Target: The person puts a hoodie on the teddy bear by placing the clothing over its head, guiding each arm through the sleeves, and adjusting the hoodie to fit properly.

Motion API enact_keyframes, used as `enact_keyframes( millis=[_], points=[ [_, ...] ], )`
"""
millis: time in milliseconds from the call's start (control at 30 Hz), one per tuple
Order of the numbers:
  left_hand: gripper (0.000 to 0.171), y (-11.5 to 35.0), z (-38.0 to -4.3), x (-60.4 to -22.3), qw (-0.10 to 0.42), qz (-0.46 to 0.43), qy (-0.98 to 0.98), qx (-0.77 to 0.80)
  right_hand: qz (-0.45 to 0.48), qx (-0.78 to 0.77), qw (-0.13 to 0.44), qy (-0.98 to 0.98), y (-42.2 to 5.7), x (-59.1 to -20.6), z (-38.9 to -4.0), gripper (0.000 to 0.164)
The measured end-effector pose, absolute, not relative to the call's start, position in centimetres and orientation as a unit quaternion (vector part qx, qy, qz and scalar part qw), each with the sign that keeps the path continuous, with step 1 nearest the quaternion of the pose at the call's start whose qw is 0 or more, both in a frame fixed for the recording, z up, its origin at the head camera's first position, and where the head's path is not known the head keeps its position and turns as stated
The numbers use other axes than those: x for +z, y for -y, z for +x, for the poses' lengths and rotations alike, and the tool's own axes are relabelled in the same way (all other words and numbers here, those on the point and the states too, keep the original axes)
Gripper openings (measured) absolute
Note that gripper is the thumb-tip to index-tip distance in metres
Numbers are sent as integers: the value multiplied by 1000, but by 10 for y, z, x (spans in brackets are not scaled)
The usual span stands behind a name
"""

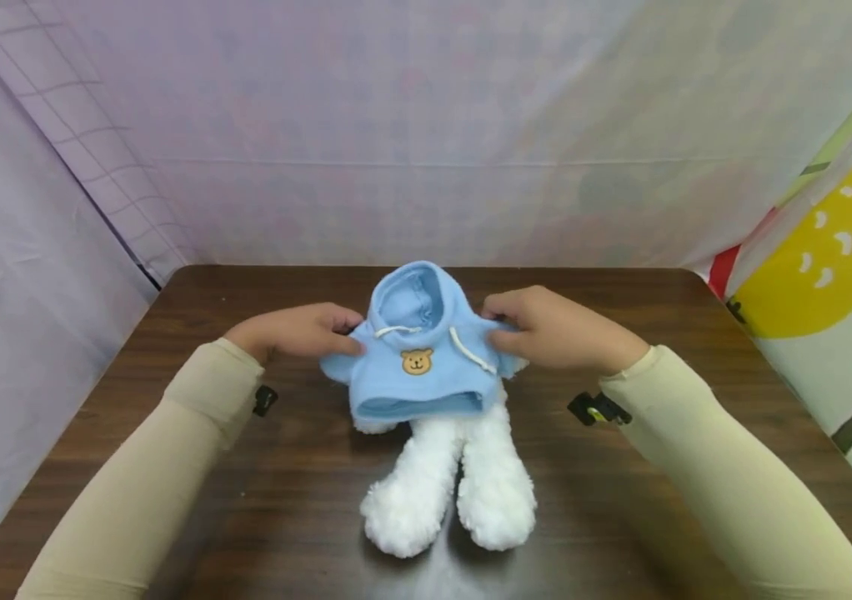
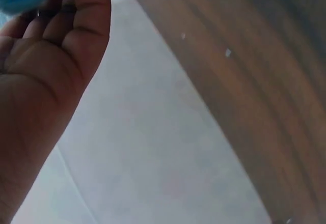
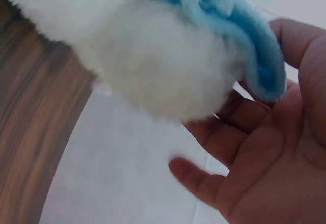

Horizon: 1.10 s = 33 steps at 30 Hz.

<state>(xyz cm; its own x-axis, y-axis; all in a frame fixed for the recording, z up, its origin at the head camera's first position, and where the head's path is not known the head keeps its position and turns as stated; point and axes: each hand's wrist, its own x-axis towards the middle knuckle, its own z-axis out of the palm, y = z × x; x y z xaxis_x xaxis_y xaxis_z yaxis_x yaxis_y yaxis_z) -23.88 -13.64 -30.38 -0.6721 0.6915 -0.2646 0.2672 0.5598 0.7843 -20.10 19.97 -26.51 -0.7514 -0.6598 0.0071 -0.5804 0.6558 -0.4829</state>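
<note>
A small light-blue doll hoodie point(image 1: 441, 379) with a bear-face patch point(image 1: 416, 362) and white drawstrings lies over a white fluffy plush toy point(image 1: 497, 492). Both of the toy's legs stick out below the hem, towards me; its head is not visible. My left hand point(image 1: 306, 329) pinches the hoodie at the left shoulder, and in the left wrist view its fingers point(image 2: 86, 10) curl at a bit of blue cloth. My right hand point(image 1: 564, 329) pinches the opposite sleeve. In the right wrist view, white fur point(image 3: 168, 66) pokes out beside the blue cuff point(image 3: 267, 76).
Everything lies on a dark brown wooden table point(image 1: 261, 500). A pale curtain point(image 1: 426, 125) hangs behind its far edge, and another white sheet point(image 1: 13, 250) is at the left. On the right hangs a cloth with a yellow print point(image 1: 809, 258).
</note>
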Motion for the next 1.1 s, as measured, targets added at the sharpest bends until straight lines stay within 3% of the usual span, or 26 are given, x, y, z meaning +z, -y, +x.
enact_keyframes(
  millis=[233,433,567,800,933,1100],
  points=[
    [27,146,-253,-274,236,262,-861,367,-286,-274,50,-917,-191,-247,-213,8],
    [30,145,-267,-259,140,245,-877,389,-216,-330,25,-919,-188,-235,-238,15],
    [33,137,-279,-261,87,192,-882,423,-180,-372,16,-911,-188,-233,-264,19],
    [36,117,-307,-285,-24,107,-890,443,-151,-394,-64,-904,-181,-262,-313,17],
    [37,105,-312,-311,-30,96,-902,420,-138,-403,-51,-903,-176,-293,-330,15],
    [42,91,-308,-346,18,84,-928,363,-134,-373,8,-918,-179,-332,-332,17]
  ],
)
